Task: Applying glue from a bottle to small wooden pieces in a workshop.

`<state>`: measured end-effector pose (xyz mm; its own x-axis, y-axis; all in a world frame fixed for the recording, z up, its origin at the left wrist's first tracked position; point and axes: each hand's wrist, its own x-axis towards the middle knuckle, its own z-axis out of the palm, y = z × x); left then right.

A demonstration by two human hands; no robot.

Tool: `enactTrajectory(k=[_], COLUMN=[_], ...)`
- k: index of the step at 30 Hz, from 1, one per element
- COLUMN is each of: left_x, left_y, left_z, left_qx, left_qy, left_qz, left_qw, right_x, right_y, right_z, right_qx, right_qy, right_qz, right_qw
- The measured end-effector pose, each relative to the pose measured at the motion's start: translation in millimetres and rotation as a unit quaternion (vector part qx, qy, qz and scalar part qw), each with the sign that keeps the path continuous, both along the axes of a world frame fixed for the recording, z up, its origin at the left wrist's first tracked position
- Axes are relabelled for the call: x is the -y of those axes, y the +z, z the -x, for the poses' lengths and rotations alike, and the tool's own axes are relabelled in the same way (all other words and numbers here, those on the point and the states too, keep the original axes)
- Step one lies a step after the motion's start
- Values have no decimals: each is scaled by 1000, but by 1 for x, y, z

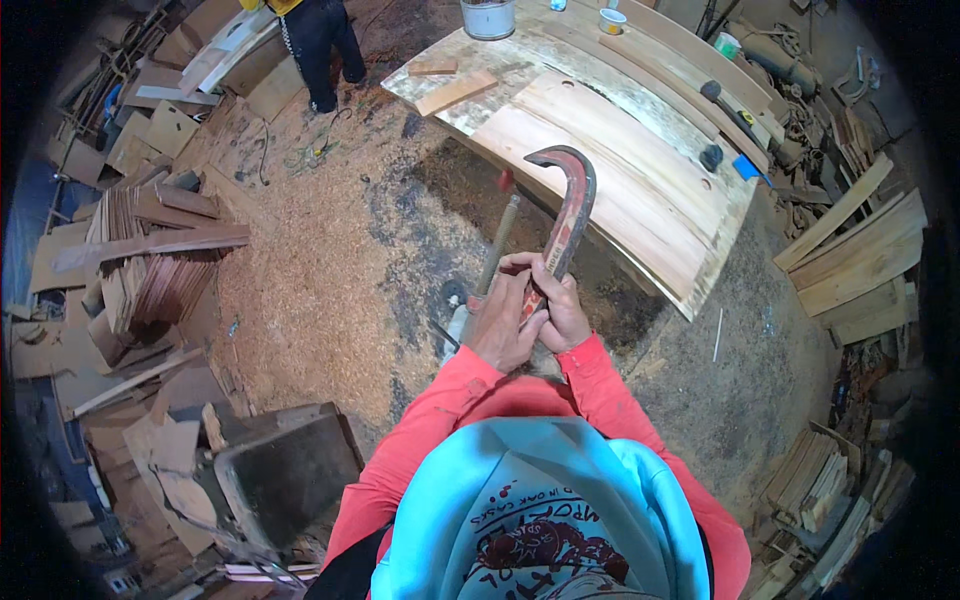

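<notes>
Held up in front of my chest is a worn red metal clamp (574,215) with a hooked upper jaw. Its long threaded screw (497,240) runs along the left side and ends in a red tip near the hook. My left hand (500,325) wraps the lower part of the frame. Close against it, my right hand (565,318) grips the same bar, thumb along it. The clamp's lower end is partly hidden behind my hands. Beyond the clamp lies a wide pale wood panel (610,170) on a workbench (735,215).
Wood strips (456,93), a metal can (488,18), a small cup (612,20) and a black-headed tool (712,90) sit on the bench. Another person (318,45) stands at the far left. Stacked boards (165,270) line the left, more planks (860,250) the right. Sawdust (310,290) covers the floor.
</notes>
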<state>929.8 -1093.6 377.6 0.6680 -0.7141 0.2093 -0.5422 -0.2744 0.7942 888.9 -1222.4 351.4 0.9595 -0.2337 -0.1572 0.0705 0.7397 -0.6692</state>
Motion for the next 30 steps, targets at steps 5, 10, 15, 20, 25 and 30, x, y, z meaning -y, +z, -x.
enactTrajectory(k=[5, 10, 15, 20, 25, 30], left_x=[-13, -26, -43, -52, -55, -40], left_y=[-6, 7, 13, 1, 0, -13], left_z=[-135, -243, -321, -400, -448, -493], left_qx=[-34, -132, -172, -165, -138, -98], left_qy=[-34, -81, 28, 97, 111, 46], left_qz=[7, 103, 59, 8, -48, -54], left_qw=[999, 983, 983, 981, 983, 993], right_x=[-13, -12, 50, 121, 150, 172], right_y=[4, 17, 4, -46, -97, -110], right_z=[-123, -219, -293, -375, -479, -539], right_qx=[-48, -69, -11, -38, 16, 0], right_qy=[21, 32, 36, -19, 49, 125], right_qz=[17, 122, 388, 665, 876, 915], right_qw=[998, 990, 921, 745, 480, 384])
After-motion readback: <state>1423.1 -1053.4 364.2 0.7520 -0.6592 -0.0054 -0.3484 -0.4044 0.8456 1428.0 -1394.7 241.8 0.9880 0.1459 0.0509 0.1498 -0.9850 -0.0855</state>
